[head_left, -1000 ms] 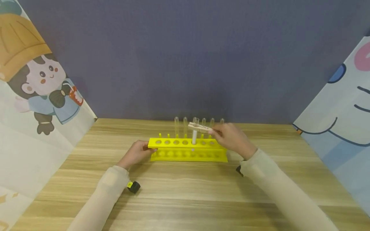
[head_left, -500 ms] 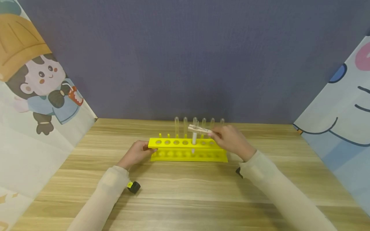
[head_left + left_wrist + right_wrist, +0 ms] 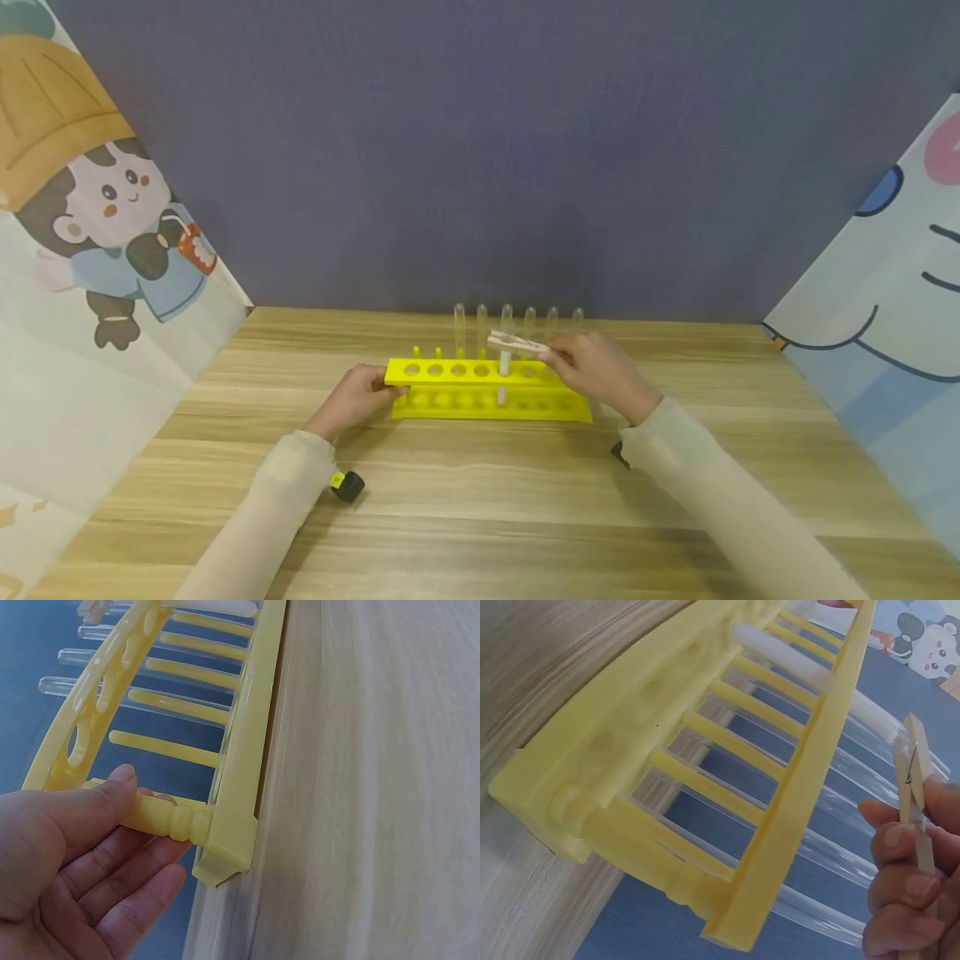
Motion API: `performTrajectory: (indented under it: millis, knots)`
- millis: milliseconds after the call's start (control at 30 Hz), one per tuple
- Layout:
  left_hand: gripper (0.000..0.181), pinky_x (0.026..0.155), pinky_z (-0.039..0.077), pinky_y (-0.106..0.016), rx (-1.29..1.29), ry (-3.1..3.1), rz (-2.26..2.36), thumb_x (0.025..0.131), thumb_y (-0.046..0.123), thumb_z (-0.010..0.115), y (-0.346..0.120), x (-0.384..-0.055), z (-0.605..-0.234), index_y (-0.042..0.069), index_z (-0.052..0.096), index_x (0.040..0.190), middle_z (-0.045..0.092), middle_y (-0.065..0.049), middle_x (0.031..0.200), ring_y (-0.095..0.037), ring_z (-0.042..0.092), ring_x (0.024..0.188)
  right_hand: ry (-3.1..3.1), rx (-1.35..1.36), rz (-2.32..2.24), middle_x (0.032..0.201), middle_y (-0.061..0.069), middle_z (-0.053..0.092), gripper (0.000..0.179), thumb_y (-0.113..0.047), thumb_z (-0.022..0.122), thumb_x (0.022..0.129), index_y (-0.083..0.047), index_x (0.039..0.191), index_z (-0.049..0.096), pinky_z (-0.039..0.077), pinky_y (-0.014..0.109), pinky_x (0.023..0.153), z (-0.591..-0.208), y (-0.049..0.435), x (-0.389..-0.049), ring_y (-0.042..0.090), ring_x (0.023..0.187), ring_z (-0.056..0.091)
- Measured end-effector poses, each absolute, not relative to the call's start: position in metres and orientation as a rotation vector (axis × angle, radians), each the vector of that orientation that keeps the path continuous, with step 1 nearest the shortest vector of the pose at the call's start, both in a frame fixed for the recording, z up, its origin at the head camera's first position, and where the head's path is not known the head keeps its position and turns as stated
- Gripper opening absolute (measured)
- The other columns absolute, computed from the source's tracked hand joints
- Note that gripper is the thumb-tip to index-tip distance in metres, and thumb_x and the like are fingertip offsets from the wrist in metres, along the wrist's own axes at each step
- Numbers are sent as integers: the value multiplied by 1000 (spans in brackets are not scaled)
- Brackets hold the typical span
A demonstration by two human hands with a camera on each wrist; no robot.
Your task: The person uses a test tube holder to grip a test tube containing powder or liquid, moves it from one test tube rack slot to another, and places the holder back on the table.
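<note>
A yellow test tube rack [image 3: 491,415] stands upright on the wooden table. My left hand [image 3: 356,402] grips the rack's left end post [image 3: 154,814] between thumb and fingers. In my right hand [image 3: 600,373], a wooden clothespin [image 3: 516,342] is pinched, its jaws round the upper part of a test tube [image 3: 505,364] with white contents. That tube passes upright through a middle hole of the rack. Its rounded lower end [image 3: 744,634] is close to the rack's base; whether it touches cannot be told. The right hand covers the rack's right end in the head view.
Several clear test tubes [image 3: 460,325] sit upside down on the pegs [image 3: 416,352] along the rack's rear. A dark blue panel [image 3: 480,167] rises behind the table [image 3: 480,517]. Cartoon-printed sheets [image 3: 120,208] flank both sides.
The right hand has lowered the clothespin and the white-filled tube slightly, so the tube reaches further down below the rack's top plate. The left hand has stayed on the rack.
</note>
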State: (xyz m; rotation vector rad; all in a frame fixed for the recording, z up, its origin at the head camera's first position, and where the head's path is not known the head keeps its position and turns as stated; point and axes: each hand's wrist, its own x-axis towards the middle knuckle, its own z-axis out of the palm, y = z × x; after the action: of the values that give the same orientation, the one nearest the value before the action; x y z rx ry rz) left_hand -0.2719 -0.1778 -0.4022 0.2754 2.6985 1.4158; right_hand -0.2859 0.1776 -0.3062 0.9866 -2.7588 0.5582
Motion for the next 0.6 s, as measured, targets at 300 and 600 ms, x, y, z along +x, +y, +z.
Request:
performTrajectory:
  millis: [300,600]
  knots:
    - [17,82,51,-35,284,2704,1421,88,15,66,-178,-273,-403,6,70,102,70,-9,103,-18,61,92,-2772,985,530,52,-6,36,30,-26,56,95,-13,68,55,33,25,48,-310,177,-286,6,45,27]
    - [19,81,52,-33,342,2722,1414,88,16,66,-178,-273,-404,5,70,104,70,-10,104,-18,62,92,-2772,985,548,51,-6,32,31,-24,56,95,-14,66,52,29,24,47,-313,177,-286,6,45,24]
